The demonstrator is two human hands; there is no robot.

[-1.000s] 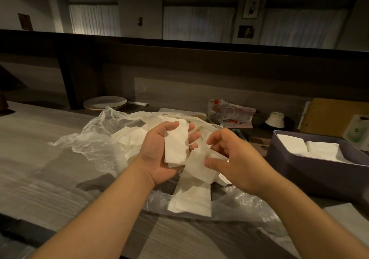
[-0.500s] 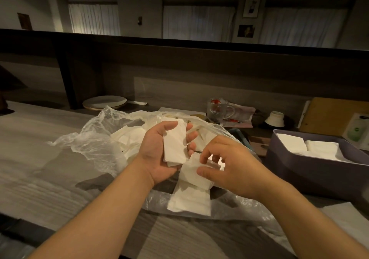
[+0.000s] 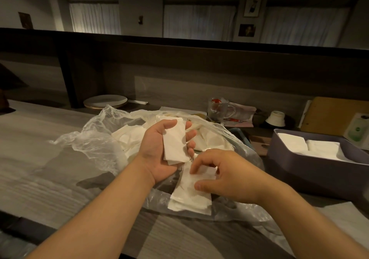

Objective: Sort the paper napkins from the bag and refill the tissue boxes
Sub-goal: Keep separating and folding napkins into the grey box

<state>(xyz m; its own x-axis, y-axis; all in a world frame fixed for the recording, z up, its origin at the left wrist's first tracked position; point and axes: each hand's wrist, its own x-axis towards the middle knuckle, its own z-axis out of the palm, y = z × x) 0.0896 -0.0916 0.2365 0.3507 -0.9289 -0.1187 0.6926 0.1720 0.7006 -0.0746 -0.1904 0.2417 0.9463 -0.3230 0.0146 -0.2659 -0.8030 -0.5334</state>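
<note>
Head view shows two bare hands over a crinkly plastic bag (image 3: pixel 87 145) that lies open on the gray counter (image 3: pixel 30 159). A small stack of folded napkins (image 3: pixel 174 143) is held upright in the left hand (image 3: pixel 159 153), with the thumb in front and the fingers curled behind, so that grip is closed on paper. The right hand (image 3: pixel 227 177) is bent over a flat pile of napkins (image 3: pixel 189 196) near the front of the bag, and one sheet looks pinched between its thumb and fingers. More loose napkins (image 3: pixel 127 137) are seen deeper inside the bag. A purple box (image 3: pixel 311 171) is set well apart on the right side, and some white napkins are already laid in it.

Trouble could come in a few ways. Thin sheets may cling together, so two could be lifted when only one is wanted. The slippery bag may be dragged along with the pile, and napkins could be spilled off the edge. The left stack is held loosely, so it could be fanned out or dropped. A hard pinch could leave the paper crumpled or torn.
</note>
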